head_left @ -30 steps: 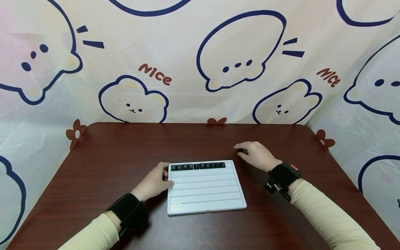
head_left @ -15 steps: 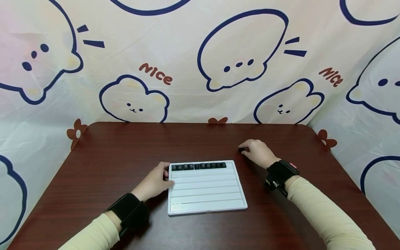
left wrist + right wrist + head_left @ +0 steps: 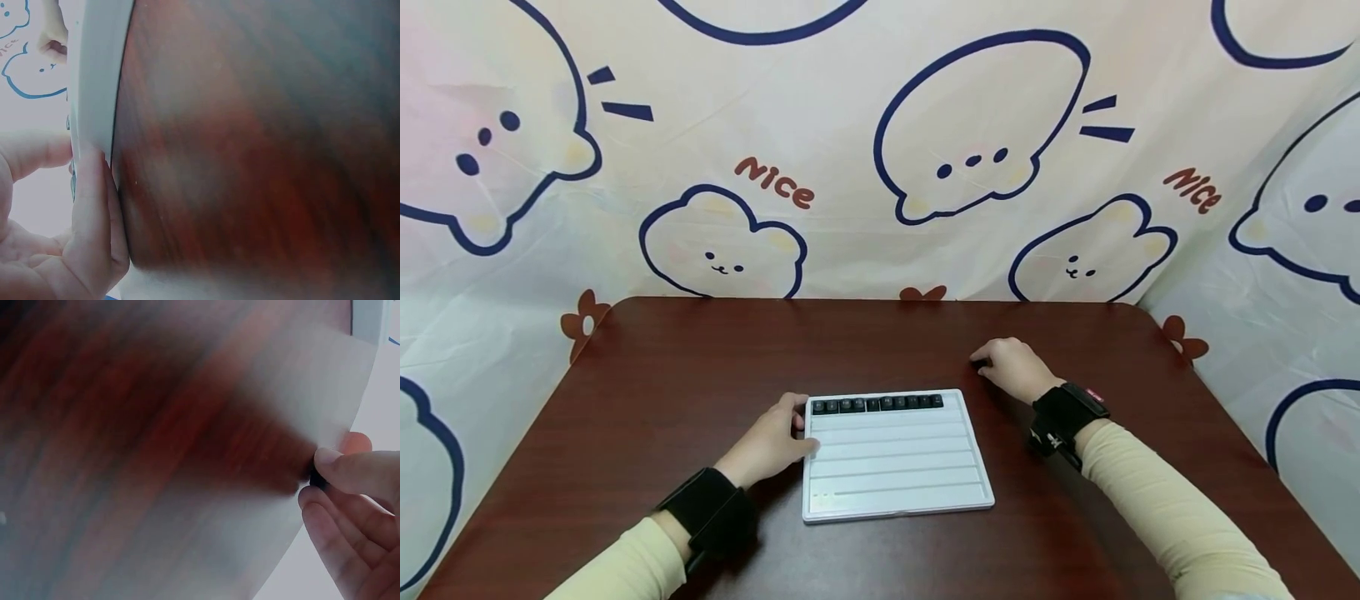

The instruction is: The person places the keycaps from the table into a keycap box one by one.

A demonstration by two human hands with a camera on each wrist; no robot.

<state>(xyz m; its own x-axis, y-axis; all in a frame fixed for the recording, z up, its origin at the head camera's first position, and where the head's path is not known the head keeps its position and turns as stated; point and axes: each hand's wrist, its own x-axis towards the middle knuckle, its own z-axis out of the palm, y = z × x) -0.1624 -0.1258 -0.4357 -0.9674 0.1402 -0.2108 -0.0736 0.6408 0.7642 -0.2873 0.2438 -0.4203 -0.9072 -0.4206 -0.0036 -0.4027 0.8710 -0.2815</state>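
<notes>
A white tray (image 3: 895, 457) with raised horizontal ridges lies flat on the table in the head view. Along its top ridge runs a row of small black keycaps (image 3: 877, 404). My left hand (image 3: 769, 442) grips the tray's left edge, thumb on the front rim; the left wrist view shows the thumb and fingers (image 3: 94, 206) on either side of that edge. Beyond the tray's upper right corner, my right hand (image 3: 1017, 368) pinches a small black piece (image 3: 317, 479), which looks like another keycap, between thumb and fingers. The fingers hide most of it.
Both items are on a dark reddish-brown wooden table (image 3: 700, 358) with rounded far corners. A cloth backdrop (image 3: 850, 108) with cartoon outlines hangs behind it and at both sides. Black bands (image 3: 1067, 417) wrap both wrists.
My right hand's fingers have drawn closer together around the black piece, and its wrist has shifted slightly left. The left hand and the tray have stayed in place; the camera view shifted slightly.
</notes>
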